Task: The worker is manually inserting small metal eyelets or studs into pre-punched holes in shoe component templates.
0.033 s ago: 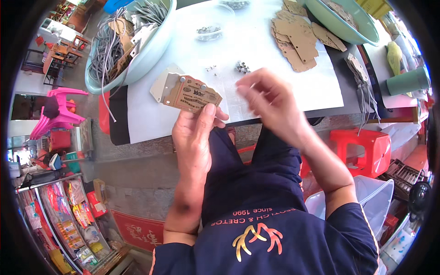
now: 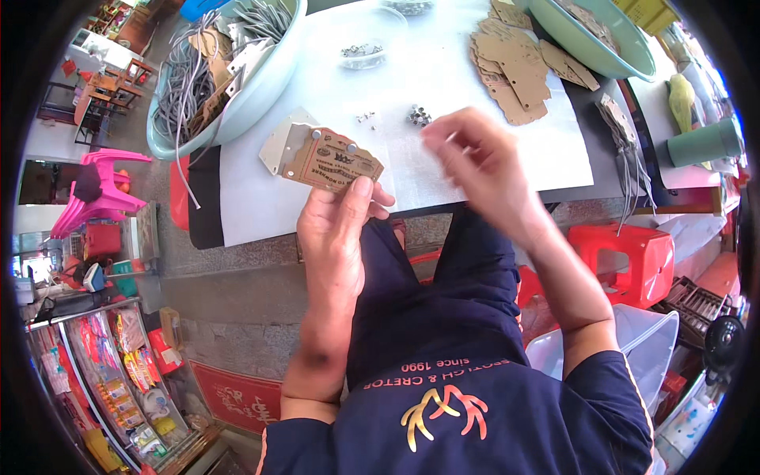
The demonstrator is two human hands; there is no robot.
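My left hand pinches a brown printed cardboard tag over the near edge of the white sheet, thumb on its printed face. Two round metal studs show along the tag's far edge. A pale grey tag with small holes lies just behind and left of it. To the right, my right hand hovers with curled fingers that are blurred by motion; whether anything is between them does not show. Beside its fingertips lies a small heap of round metal pieces, and a few tiny light pieces sit to their left.
A pale green basin of grey cords and tags stands far left, another basin far right. Brown tags are piled near it. A clear dish holds small metal pieces. Corded tags hang over the right edge.
My right hand has shifted slightly to the right, away from the held tag. My left hand and its tag have barely moved.
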